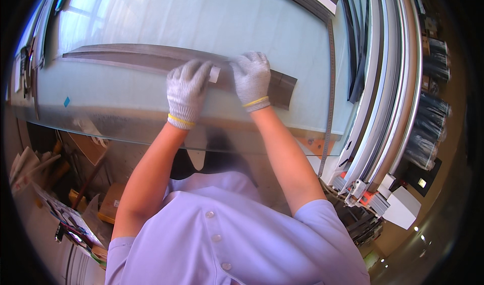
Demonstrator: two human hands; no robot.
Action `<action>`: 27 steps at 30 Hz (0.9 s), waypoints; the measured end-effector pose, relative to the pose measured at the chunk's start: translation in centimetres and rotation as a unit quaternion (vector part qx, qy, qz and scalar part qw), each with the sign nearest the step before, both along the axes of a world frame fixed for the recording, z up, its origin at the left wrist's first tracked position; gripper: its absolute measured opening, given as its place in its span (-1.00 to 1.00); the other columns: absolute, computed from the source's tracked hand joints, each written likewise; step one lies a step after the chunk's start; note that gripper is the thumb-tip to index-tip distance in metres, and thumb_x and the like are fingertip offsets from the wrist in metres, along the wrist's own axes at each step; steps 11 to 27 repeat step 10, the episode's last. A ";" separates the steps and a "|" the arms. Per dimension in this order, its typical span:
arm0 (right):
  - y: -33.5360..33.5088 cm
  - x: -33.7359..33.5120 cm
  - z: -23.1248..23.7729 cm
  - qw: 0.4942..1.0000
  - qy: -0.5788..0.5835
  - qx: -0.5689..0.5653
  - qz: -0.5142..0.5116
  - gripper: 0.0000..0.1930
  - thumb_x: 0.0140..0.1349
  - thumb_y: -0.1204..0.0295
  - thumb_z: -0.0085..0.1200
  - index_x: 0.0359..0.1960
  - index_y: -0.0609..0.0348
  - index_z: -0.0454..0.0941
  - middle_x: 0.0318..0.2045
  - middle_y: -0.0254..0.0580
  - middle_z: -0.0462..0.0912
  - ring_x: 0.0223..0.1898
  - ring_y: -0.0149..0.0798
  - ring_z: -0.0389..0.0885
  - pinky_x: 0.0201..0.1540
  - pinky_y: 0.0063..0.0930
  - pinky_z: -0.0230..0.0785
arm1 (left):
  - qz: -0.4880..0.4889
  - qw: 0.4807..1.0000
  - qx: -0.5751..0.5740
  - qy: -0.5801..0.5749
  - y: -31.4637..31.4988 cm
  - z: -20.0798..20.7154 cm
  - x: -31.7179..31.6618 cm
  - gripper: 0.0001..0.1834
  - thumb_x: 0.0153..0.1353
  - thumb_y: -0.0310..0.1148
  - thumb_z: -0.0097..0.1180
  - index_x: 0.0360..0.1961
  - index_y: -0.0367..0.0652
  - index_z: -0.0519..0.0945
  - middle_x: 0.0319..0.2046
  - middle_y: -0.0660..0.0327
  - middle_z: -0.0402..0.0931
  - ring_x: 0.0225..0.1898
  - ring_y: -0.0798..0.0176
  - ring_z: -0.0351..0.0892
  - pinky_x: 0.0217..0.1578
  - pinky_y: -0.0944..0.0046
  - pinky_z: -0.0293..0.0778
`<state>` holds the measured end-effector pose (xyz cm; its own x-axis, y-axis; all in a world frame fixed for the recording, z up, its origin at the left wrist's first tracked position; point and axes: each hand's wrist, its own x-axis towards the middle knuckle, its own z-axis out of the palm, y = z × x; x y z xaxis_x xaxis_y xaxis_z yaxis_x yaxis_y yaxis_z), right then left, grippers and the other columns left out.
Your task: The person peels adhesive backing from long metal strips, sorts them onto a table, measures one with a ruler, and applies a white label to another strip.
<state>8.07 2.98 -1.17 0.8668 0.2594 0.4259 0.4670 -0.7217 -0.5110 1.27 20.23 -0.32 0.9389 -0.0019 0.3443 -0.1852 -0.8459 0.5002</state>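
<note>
A long dark grey-brown strip of thin, film-like sheet (132, 57) lies across a pale glass-topped table (212, 12). Both my hands wear knitted whitish gloves with yellow cuff bands. My left hand (186, 92) is over the strip's middle, fingers bent and drawn together. Beside its fingertips a small white label (214, 74) shows against the strip. My right hand (251, 79) is just right of the label, its fingers curled downward over the strip. The fingertips of both hands are partly hidden, so what they pinch cannot be made out. The strip's square right end (283, 89) reaches past my right hand.
A long ruler (330, 78) stretches down the table's right side, near dark strips (357, 48). Beyond are metal rails (390, 88) and plastic-wrapped rolls (428, 113). A small blue piece (66, 102) lies at left. Below the front edge stands a cardboard box (111, 203).
</note>
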 end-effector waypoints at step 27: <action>0.5 -0.7 -0.6 0.999 -0.027 -0.042 -0.020 -0.88 -0.08 0.44 0.29 -0.45 -0.03 0.67 -0.38 -0.32 0.61 -0.19 -0.09 0.54 -0.16 -0.12 0.37 | -0.075 0.995 0.056 -0.038 2.1 -1.2 -0.4 -0.75 -0.02 -0.35 0.36 -0.25 -0.05 0.70 0.04 0.15 0.59 0.11 0.03 0.52 0.16 -0.03 0.33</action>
